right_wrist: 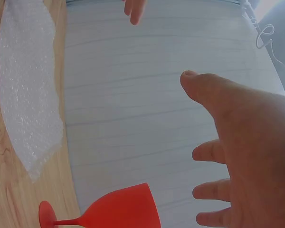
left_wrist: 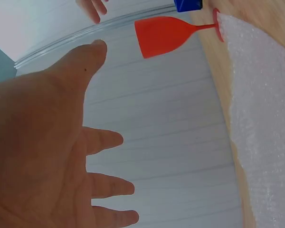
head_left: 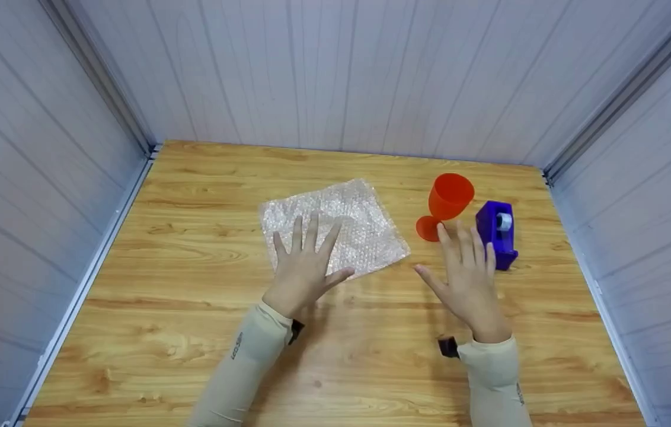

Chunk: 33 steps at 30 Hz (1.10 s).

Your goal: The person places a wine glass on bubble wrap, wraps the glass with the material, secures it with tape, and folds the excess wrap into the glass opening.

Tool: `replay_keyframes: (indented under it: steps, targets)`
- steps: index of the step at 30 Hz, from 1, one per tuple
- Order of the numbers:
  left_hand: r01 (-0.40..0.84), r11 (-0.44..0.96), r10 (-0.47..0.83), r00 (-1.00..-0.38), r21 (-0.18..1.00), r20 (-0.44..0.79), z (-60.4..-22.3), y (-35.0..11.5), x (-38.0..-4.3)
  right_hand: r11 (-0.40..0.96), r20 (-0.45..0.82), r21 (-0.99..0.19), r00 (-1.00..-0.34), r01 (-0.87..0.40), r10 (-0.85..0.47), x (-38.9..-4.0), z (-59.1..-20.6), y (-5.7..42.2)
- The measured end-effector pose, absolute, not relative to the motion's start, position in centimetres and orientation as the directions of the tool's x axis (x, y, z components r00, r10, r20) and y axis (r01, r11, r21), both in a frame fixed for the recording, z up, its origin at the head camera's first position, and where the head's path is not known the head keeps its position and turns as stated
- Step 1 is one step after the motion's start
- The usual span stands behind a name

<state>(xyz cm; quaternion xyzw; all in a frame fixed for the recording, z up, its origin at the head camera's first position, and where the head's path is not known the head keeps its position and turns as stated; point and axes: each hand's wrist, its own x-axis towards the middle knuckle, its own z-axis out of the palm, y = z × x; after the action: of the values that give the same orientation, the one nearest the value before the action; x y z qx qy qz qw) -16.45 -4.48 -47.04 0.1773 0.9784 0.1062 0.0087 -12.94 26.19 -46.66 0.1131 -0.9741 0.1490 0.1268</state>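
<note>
My left hand (head_left: pixel 300 270) is held with fingers spread and holds nothing; in the head view it overlaps the near left part of a sheet of bubble wrap (head_left: pixel 365 219). The wrist view shows that hand's palm (left_wrist: pixel 38 142) raised above the table. My right hand (head_left: pixel 467 279), fingers also straight and apart, is empty. Its fingertips lie, in the head view, just short of a red plastic goblet (head_left: pixel 451 196) that stands upright on its round foot. A blue tape dispenser (head_left: pixel 495 234) with a white roll sits right of the goblet, close to those fingers.
The wood-grain table (head_left: pixel 193 332) is enclosed by pale panelled walls at the back (head_left: pixel 323 71), left (head_left: pixel 33 178) and right (head_left: pixel 649 196). A white cable (right_wrist: pixel 266 35) hangs near the top corner in the right wrist view. Both forearms wear light sleeves (head_left: pixel 246 350).
</note>
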Motion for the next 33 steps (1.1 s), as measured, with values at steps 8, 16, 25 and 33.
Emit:
replay_keyframes:
  steps: [8,16,25,33]
  targets:
    - [0.318,0.911,0.332,-0.943,0.262,-0.009,-49.0,-5.6,-18.2,0.934,0.266,-0.264,-0.949,-0.241,-0.17,-13.0,-46.8,26.7]
    - [0.272,0.906,0.317,-0.944,0.324,-0.092,-51.4,-7.3,-19.3,0.932,0.255,-0.268,-0.95,-0.246,-0.178,-13.4,-47.2,26.6]
    - [0.248,0.91,0.308,-0.941,0.333,-0.139,-54.3,-8.4,-20.9,0.938,0.221,-0.278,-0.964,-0.208,-0.148,-13.5,-47.0,27.0]
    - [0.23,0.883,0.317,-0.935,0.408,-0.161,-55.4,-8.6,-21.3,0.933,0.212,-0.315,-0.971,-0.171,-0.106,-13.6,-47.3,27.8]
